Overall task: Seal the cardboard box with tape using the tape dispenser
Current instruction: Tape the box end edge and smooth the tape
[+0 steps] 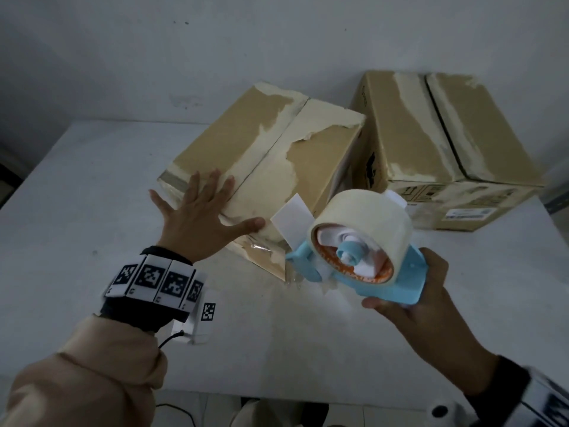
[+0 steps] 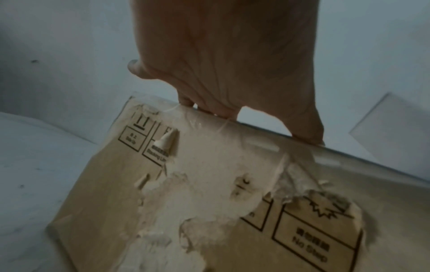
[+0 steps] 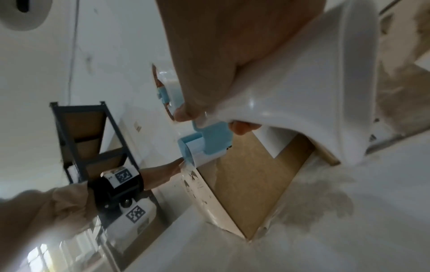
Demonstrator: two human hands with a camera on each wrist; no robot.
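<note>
Leftmost, a beige sleeve (image 1: 86,380) and a wristband (image 1: 154,280) of black-and-white markers lead to the left hand (image 1: 197,220). It lies flat on the near end of the box (image 1: 323,155), fingers spread. Its thumb points right along the box's near top edge, and it grips nothing. From the left wrist, the palm hangs over the box's end face. Printed handling marks show there between patches of torn paper, and the fingertips go out of sight over the top edge.

The box lies closed on the white worktop (image 1: 92,180), set at a slant. Its top is badly peeled on both sides of the middle seam (image 1: 268,149).

Just right of the box's near corner, the dispenser (image 1: 354,257) is held in the air above the worktop, tilted. A fat roll (image 1: 363,217) of pale tape sits on its blue frame. A white flap (image 1: 292,217) juts from its front towards the box; whether it touches the cardboard is hard to tell.

The right hand (image 1: 418,312) holds the dispenser from below, fingers curled round the blue base and thumb on its near side. From the right wrist, its fingertips wrap the blue part, with the box's side just beyond.

Farther right, a second box (image 1: 431,134) stands closed on the worktop, just beside the first and nearer the wall.
</note>
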